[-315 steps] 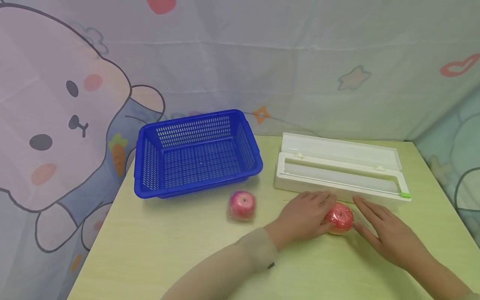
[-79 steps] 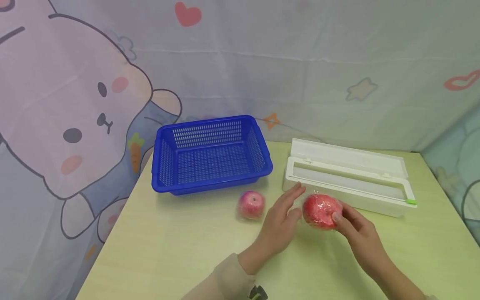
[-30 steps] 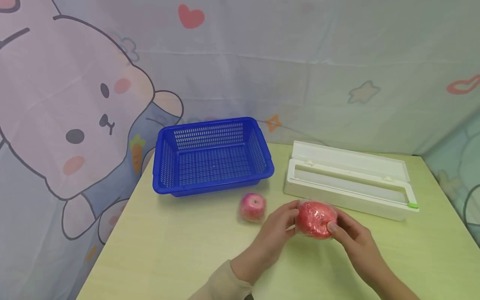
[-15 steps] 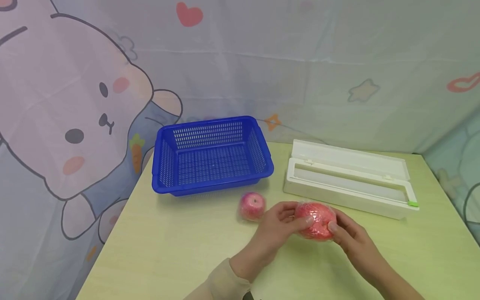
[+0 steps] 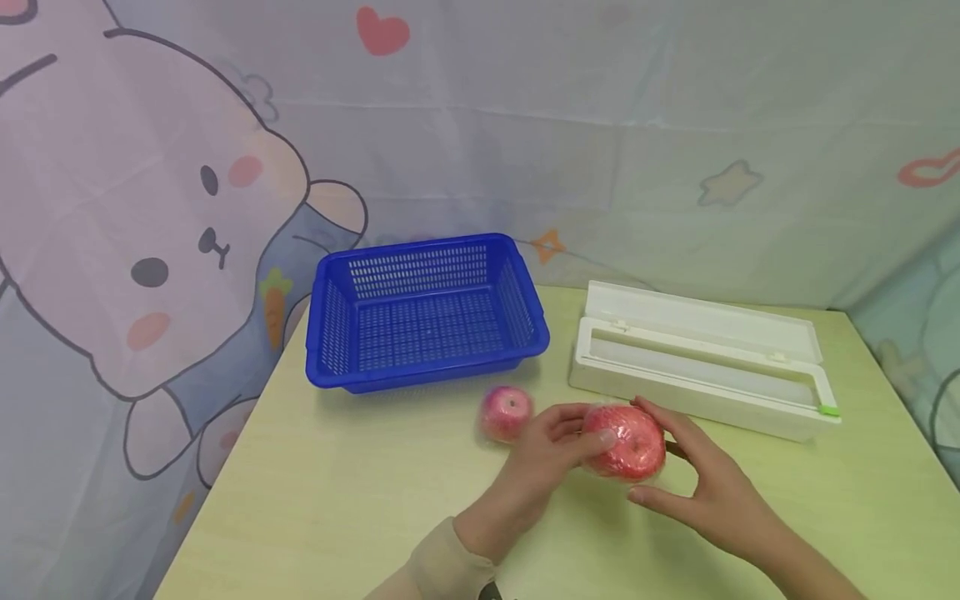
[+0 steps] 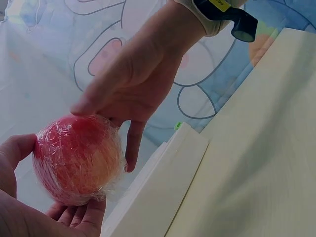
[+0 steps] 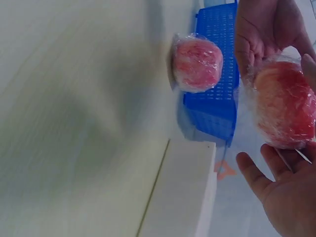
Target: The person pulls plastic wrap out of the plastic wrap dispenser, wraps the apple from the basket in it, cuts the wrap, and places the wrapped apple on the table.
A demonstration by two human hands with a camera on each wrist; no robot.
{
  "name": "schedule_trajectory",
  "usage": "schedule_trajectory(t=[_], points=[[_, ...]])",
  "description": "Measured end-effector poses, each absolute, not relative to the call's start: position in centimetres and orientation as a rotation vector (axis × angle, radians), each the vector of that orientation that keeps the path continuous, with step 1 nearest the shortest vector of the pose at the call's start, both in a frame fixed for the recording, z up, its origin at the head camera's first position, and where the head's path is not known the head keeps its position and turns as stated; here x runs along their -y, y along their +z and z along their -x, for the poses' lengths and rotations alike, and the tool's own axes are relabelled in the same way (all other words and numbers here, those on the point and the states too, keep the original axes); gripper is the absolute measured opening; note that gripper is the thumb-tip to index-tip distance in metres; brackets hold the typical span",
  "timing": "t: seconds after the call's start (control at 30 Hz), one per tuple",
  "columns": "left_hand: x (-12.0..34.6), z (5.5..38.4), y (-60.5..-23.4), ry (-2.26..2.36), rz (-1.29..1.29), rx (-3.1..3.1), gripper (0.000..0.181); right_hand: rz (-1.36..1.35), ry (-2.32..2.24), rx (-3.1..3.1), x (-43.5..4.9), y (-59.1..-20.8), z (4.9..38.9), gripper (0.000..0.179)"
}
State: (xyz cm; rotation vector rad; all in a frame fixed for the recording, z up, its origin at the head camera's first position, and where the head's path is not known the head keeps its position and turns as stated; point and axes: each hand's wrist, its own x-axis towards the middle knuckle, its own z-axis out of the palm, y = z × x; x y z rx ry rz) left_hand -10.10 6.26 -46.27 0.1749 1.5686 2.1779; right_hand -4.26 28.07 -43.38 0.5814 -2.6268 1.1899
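Note:
A red apple (image 5: 630, 442) in clear cling film is held up over the table. My left hand (image 5: 543, 458) grips its left side, thumb on the front and fingers behind. My right hand (image 5: 712, 492) is spread round the right side, thumb apart from the apple in the head view and index fingertip right at its upper edge. In the left wrist view, crinkled film covers the apple (image 6: 81, 158). A second film-wrapped apple (image 5: 506, 414), pink-red, sits on the table just left of my left hand.
A blue slotted plastic basket (image 5: 427, 367) stands at the back left with nothing in it. Behind my right hand lies a long white cling film dispenser (image 5: 690, 400), lid raised, roll showing and a green slider (image 5: 828, 410) at its right end. A printed cloth hangs behind the table (image 5: 360, 500).
The held apple was on the table between both hands earlier, then lifted. Within the last second my left thumb came onto its front, and my right thumb let go of it.

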Motion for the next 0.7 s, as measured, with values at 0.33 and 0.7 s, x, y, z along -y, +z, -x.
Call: schedule_trajectory(t=[0.33, 0.7], points=[[-5.3, 10.7, -46.0, 2.003, -0.283, -1.749, 0.061, -0.537, 1.09, 2.566, -27.1, -44.2, 4.6, 0.095], [-4.9, 12.3, -45.1, 1.676, -0.589, -1.994, 0.061, -0.556, 1.042, 2.551, -26.9, -44.7, 4.4, 0.099]])
